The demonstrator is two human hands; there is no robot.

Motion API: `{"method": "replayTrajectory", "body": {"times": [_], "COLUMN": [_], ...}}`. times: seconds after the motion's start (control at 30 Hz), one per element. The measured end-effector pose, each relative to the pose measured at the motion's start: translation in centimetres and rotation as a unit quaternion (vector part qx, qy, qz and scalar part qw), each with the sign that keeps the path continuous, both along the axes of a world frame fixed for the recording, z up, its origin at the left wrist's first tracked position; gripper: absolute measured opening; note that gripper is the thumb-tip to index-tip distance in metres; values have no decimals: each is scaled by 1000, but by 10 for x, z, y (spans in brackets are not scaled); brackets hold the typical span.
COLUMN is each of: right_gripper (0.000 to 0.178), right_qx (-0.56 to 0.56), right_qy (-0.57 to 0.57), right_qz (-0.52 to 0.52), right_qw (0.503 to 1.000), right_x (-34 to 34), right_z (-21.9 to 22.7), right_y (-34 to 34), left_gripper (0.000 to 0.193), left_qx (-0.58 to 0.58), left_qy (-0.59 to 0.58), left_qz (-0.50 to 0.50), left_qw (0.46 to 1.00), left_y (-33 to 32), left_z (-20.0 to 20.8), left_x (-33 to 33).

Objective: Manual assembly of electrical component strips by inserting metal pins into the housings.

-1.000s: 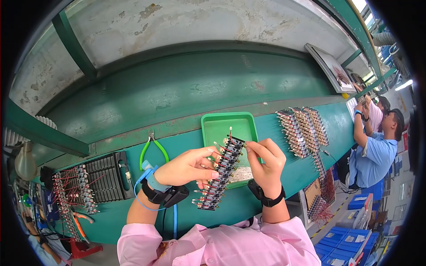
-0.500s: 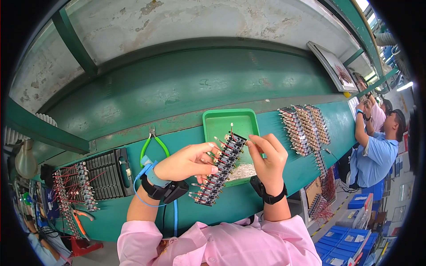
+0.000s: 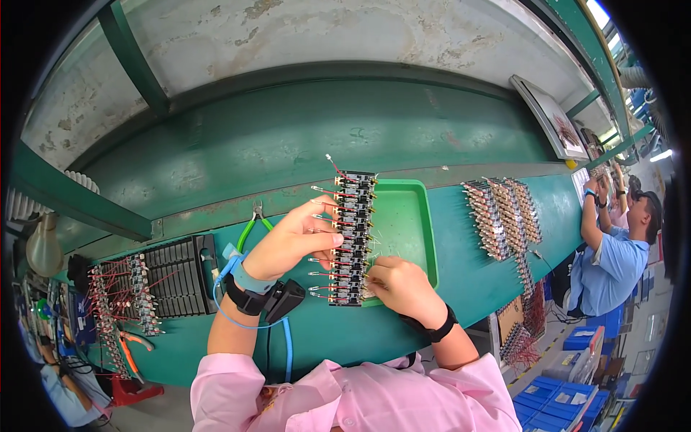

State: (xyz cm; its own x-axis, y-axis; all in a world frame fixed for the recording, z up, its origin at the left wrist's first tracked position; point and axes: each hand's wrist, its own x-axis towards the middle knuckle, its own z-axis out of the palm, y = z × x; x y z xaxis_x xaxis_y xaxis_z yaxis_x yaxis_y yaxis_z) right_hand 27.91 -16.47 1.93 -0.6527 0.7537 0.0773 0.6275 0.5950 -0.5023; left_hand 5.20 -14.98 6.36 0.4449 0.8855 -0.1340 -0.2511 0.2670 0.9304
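Observation:
A long strip of black circuit boards (image 3: 353, 241) stands almost lengthwise in front of me, with white-tipped red leads along its left edge and thin bare wire ends along its right. My left hand (image 3: 299, 237) grips it from the left side, thumb on its face. Close to the strip's lower right edge is my right hand (image 3: 407, 288), its fingers pinched together; what lies between them is hidden. Beneath and beside the strip sits a green tray (image 3: 432, 248). A blue wrist strap with a cord circles my left wrist.
Green-handled cutters (image 3: 248, 230) lie left of the tray. Further left are a black slotted rack (image 3: 173, 281), finished-looking board strips (image 3: 144, 295) and orange-handled pliers (image 3: 129, 353). More board strips (image 3: 504, 219) lie at the right. A co-worker in blue (image 3: 612, 252) sits beyond them.
The board strip has turned from a slant to nearly straight and shifted up and left. My right hand has come down from its upper end to its lower right edge.

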Motion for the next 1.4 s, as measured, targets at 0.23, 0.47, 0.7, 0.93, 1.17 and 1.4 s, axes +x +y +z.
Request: {"method": "replayTrajectory", "body": {"times": [0.23, 0.47, 0.7, 0.93, 1.17, 1.4], "right_gripper": [6, 8, 10, 11, 11, 12], "right_qx": [3, 23, 67, 69, 102, 138], "right_qy": [41, 182, 228, 262, 292, 285], "right_qz": [-24, -107, -115, -138, -163, -159], "right_qw": [999, 977, 964, 953, 937, 935], "right_x": [6, 9, 1, -1, -1, -3], "right_z": [7, 38, 46, 49, 48, 47], "right_y": [6, 16, 16, 13, 13, 12], "left_gripper": [27, 25, 25, 25, 26, 26], "left_qx": [-3, -13, -4, -9, -10, -6], "left_qy": [-1, 13, 30, 26, 27, 32], "left_qz": [-11, -64, -116, -120, -115, -119], "left_qw": [1000, 998, 993, 992, 993, 992], "left_y": [1, 1, -1, -2, -3, -3], "left_z": [-2, -9, -15, -17, -12, -11], "left_x": [3, 11, 22, 21, 20, 20]}}
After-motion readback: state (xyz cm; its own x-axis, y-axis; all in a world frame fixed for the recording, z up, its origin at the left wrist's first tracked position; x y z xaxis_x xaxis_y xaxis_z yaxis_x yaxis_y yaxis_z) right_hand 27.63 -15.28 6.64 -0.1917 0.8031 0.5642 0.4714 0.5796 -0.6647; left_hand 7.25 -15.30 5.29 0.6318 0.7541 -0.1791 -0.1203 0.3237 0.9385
